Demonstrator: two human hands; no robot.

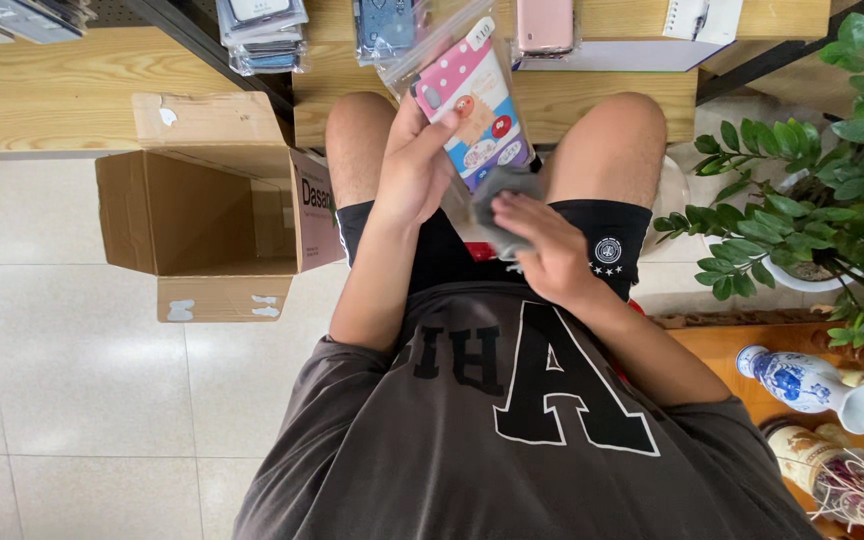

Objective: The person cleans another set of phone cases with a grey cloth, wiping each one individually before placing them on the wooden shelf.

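From the head camera, the person sits with bare knees against the front edge of a pale wooden shelf [72, 95]. The left hand [414, 165] is raised, its fingers and thumb clamped on the lower end of a pink polka-dot phone case in a clear plastic sleeve [472, 100], which tilts up and away over the shelf edge. The right hand [542, 245] sits lower, just beside the left, fingers closed on a crumpled grey cloth [504, 195] that touches the bottom of the sleeve. The two hands are close together but do not grip the same thing.

Open room lies to the person's left: a wide stretch of light floor tiles [82, 400] runs from the shelf foot to the lower edge of the view. An open brown cardboard box [202, 215] lies on its side there, its mouth towards the camera, flaps spread, with white tape scraps on the lower flap and a pink panel with dark lettering on the flap next to the left knee.

On the shelf top, a stack of clear-bagged cases [262, 35] sits left of the raised sleeve, a blue patterned case [384, 25] behind it, a pink case [546, 25] to its right.

To the right the space is tight: a green leafy potted plant [822, 150] and a blue-and-white porcelain vase [802, 380] lying on an orange-brown wooden surface.
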